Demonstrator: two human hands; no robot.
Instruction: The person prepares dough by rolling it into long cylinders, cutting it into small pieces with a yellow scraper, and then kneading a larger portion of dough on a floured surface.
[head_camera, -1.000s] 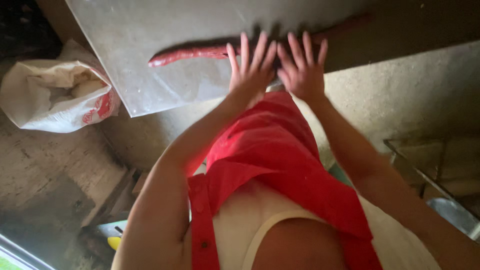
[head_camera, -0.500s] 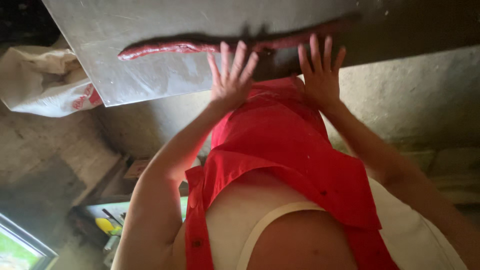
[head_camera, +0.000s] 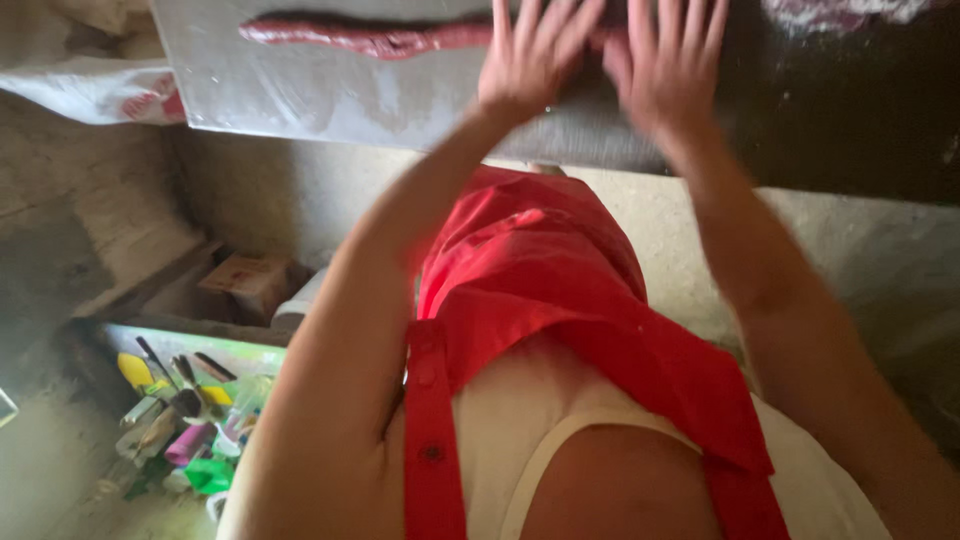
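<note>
The frame is dim and warm overall, with soft daylight falling on the pale slab at the upper left, which shows a dull sheen, while the upper right and the right edge sink into deep shadow. Both the left hand and the right hand are smeared by motion blur, fingers ghosted, and the red shirt glows oversaturated where light strikes it. The near body at the bottom is soft and out of focus, and the tools at lower left look hazy and washed.

Red roll partly under fingers
</note>
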